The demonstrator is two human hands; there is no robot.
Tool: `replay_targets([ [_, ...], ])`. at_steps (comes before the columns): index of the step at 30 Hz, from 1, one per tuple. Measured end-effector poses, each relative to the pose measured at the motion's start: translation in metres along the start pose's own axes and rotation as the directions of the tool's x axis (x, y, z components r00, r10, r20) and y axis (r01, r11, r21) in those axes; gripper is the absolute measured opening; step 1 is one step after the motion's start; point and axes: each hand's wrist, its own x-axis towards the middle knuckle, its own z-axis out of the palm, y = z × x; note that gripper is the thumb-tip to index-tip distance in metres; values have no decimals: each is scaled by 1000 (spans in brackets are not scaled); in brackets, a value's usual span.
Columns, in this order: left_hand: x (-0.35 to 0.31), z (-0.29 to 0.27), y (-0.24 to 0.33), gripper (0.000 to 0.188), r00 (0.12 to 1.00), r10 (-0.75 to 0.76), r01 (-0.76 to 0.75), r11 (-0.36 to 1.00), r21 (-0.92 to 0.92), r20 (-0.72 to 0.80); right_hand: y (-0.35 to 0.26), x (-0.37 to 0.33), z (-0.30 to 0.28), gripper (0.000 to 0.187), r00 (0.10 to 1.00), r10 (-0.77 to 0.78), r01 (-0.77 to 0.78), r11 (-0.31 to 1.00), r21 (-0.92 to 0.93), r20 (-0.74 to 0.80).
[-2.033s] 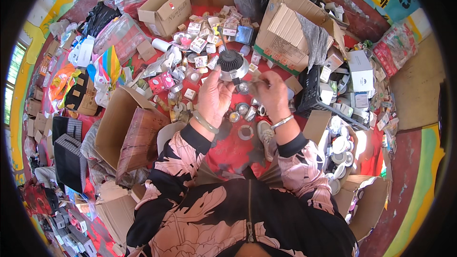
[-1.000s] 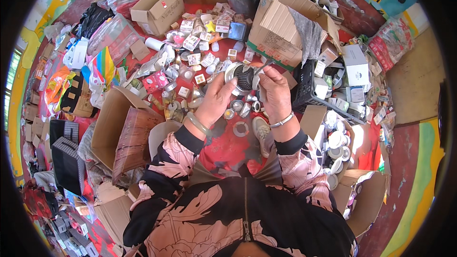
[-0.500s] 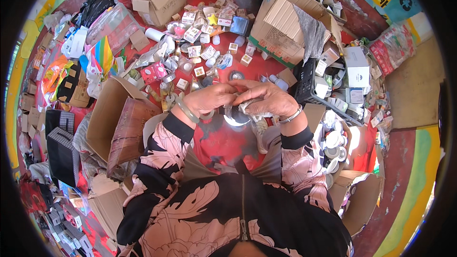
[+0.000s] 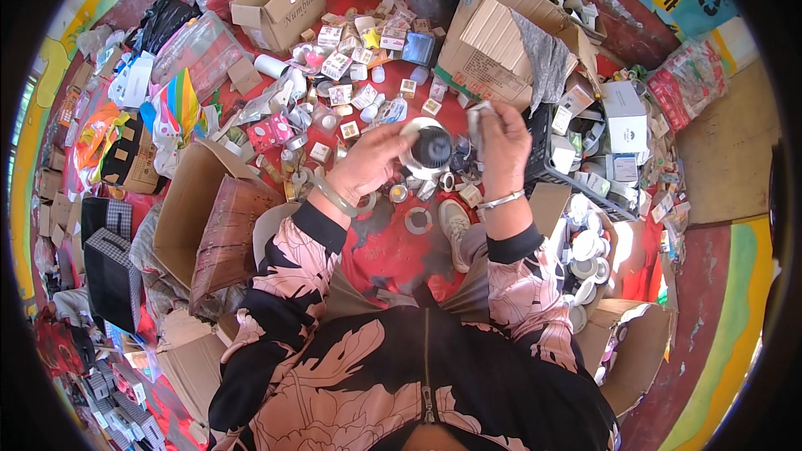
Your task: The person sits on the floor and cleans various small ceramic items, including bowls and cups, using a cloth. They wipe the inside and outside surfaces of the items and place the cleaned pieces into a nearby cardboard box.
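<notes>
Clearly, I see a lettered upper-left carton [image 4: 280, 21], left hand [image 4: 368, 164] gripping a white-rimmed black fixture [image 4: 433, 149], right hand [image 4: 505, 140] pinching a pale scrap [image 4: 476, 121].

A round dark fixture [image 4: 431, 149], pale-rimmed, is held near whitish cloth [image 4: 475, 124].

The camera sits on the person's head, the left one of a pair, and looks steeply down. The jacket [image 4: 359, 367] is nearest to it, at six o'clock; the left hand [image 4: 372, 164] at eleven and the right hand [image 4: 505, 149] at two are farther, with the red floor [image 4: 386, 255] beyond. Through the wide fisheye lens, the painted wall [image 4: 717, 326] bends at four o'clock.
</notes>
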Motion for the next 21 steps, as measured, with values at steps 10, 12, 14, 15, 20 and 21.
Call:
replay_targets([
  [10, 9, 18, -5, 30, 932, 342, -342, 940, 18, -119, 10, -15, 13, 13, 989, -59, 85, 978, -191, 137],
  [12, 9, 22, -10, 25, 895, 412, -409, 911, 54, -173, 16, -14, 14, 9, 983, -115, 154, 943, -296, 147],
  [14, 10, 23, -12, 18, 834, 507, -467, 859, 210, -219, 19, -20, 20, 7, 955, -240, 294, 841, -453, 174],
  [15, 10, 23, -14, 14, 790, 567, -480, 808, 341, -232, 5, -28, 26, 11, 935, -286, 355, 783, -511, 211],
  [20, 9, 27, -24, 19, 558, 818, -443, 438, 783, -141, 5, -38, 31, 9, 865, -423, 492, 613, -618, 269],
  [21, 10, 22, -28, 21, 535, 836, -406, 381, 831, -122, 7, -38, 30, 9, 837, -463, 532, 566, -630, 291],
])
